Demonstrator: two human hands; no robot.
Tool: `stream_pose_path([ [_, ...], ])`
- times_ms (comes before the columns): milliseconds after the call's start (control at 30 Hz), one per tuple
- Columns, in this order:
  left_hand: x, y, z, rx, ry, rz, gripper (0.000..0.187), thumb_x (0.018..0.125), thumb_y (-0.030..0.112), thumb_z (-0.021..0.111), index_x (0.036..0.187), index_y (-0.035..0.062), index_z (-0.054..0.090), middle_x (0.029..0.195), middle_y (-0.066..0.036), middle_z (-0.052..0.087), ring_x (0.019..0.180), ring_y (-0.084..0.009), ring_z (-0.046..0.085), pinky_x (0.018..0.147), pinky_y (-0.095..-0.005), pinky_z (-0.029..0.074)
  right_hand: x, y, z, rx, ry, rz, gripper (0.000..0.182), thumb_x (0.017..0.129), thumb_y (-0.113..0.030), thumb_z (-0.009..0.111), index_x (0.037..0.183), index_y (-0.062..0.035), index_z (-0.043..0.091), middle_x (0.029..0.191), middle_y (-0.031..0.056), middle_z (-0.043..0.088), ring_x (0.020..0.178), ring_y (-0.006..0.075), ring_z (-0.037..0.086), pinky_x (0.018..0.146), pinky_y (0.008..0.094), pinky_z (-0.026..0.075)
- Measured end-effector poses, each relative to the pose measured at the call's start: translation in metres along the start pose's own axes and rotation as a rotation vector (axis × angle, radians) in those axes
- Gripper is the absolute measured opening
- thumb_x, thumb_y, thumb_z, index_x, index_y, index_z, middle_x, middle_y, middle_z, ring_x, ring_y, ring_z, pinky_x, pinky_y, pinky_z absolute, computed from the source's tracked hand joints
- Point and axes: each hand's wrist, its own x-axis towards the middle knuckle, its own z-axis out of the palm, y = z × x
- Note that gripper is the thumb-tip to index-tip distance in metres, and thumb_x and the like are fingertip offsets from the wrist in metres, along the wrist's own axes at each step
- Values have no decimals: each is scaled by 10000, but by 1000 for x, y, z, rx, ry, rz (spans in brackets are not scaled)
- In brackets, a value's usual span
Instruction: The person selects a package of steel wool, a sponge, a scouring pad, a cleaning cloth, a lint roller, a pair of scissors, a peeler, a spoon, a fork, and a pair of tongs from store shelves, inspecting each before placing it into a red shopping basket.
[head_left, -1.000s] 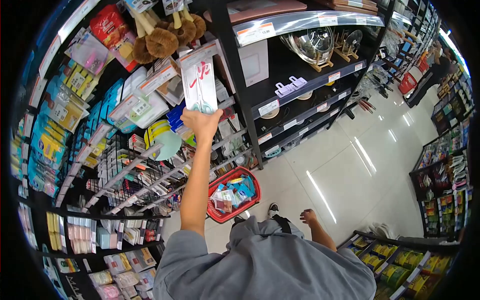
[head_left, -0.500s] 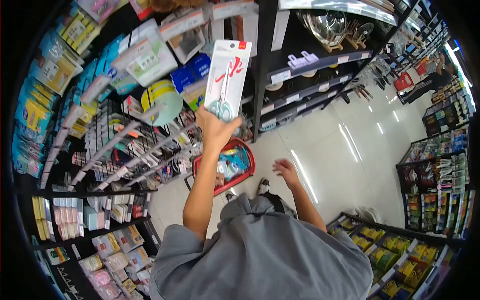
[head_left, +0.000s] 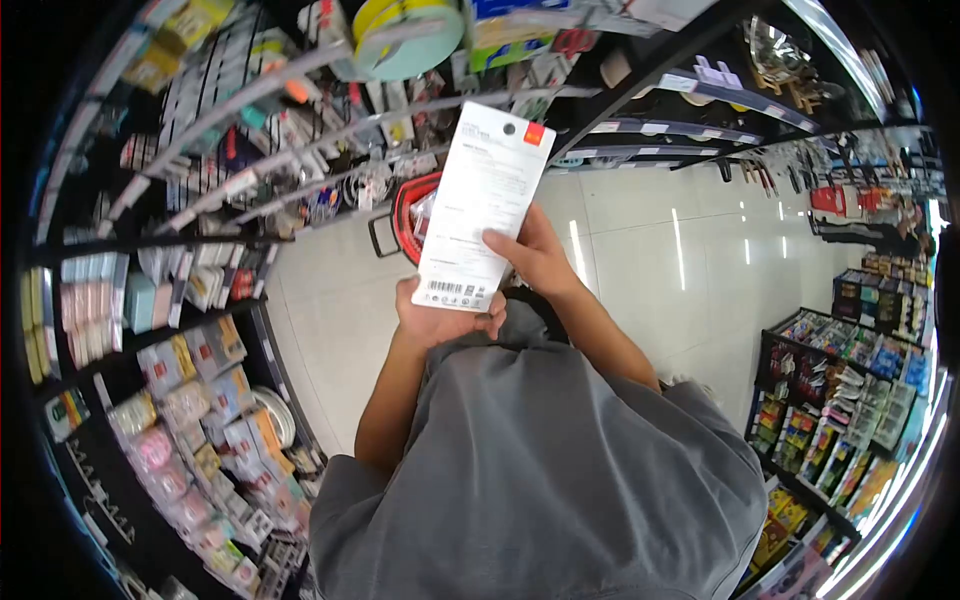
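A carded pack of scissors [head_left: 478, 200] is held up in front of my chest, its white printed back facing me. A barcode runs along the card's lower edge and a red logo sits at its top corner. My left hand [head_left: 440, 318] grips the bottom end from beneath. My right hand [head_left: 540, 255] is closed on the right edge, thumb on the printed side. The scissors themselves are hidden behind the card. Below, a red basket [head_left: 404, 222] stands on the floor, partly covered by the pack.
Hanging goods on a wire rack [head_left: 215, 140] fill the left side. Dark shelves [head_left: 690, 92] with pans and racks run along the upper right. A lower display [head_left: 840, 370] stands at right. A person [head_left: 868, 232] is far off in the aisle.
The scissors pack has come down closer to my body and turned from front to back. My right hand has moved in and taken hold of it. The view has tilted downward.
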Motion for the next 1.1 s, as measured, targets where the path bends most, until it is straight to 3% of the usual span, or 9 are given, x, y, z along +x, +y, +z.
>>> stream_pose_path([
  [167,-49,23,-3,48,282,148,772,829,543,316,1364,-8,238,1237,-372,389,1015,-493,519,672,-446,526,17,20,43,-207,-28,90,493,807,-20,599,1234,27,358,1128,125,551,1036,187,548,869,320,453],
  [400,-118,19,-14,142,369,207,633,877,390,382,1325,-46,283,1137,-327,495,882,-428,595,575,-398,532,25,60,82,-295,-181,178,512,799,-29,608,1241,18,354,1121,115,544,1010,175,548,860,315,447],
  [533,-122,20,3,604,778,176,508,842,68,487,1322,6,335,1018,-227,538,824,-362,571,686,-382,512,25,95,73,-396,-215,129,675,767,-40,627,1322,-27,243,1153,153,476,1038,182,508,845,321,452],
  [633,-111,17,22,1926,1110,385,758,626,-142,486,1292,218,467,1136,-165,402,1069,-347,379,908,-406,355,23,95,74,-272,-273,234,843,710,-57,689,1381,-81,179,1226,149,437,1095,189,471,894,332,427],
  [700,-112,18,23,2015,1145,393,751,604,-144,507,1248,243,511,1129,-146,402,1060,-359,373,892,-414,376,23,89,81,-1,-529,185,984,631,-75,752,1407,-103,148,1270,121,423,1142,201,441,939,341,398],
  [800,-111,15,16,2112,1155,465,761,544,-153,544,1176,270,578,1075,-109,405,1028,-357,374,842,-400,422,19,90,83,342,-409,373,1036,574,-107,799,1408,-125,184,1293,99,418,1174,220,426,965,344,383],
  [933,-109,12,8,2116,1208,451,765,529,-151,561,1164,275,586,1066,-86,407,1038,-333,381,769,-363,470,9,75,61,-86,-500,163,914,614,-142,783,1370,-102,271,1244,93,466,1143,246,462,951,354,403],
  [1033,-103,6,6,2081,1234,333,750,536,-153,556,1167,252,588,1063,-78,421,1039,-313,395,783,-351,462,2,97,38,44,-409,358,661,717,-140,698,1286,-65,368,1164,91,518,1086,247,503,932,355,421],
  [1100,-98,1,-5,2025,1250,249,741,545,-157,545,1177,228,583,1062,-83,435,1036,-303,409,816,-348,441,7,95,47,177,209,595,436,800,-115,582,1194,-30,417,1075,100,552,1003,240,548,861,358,465],
])
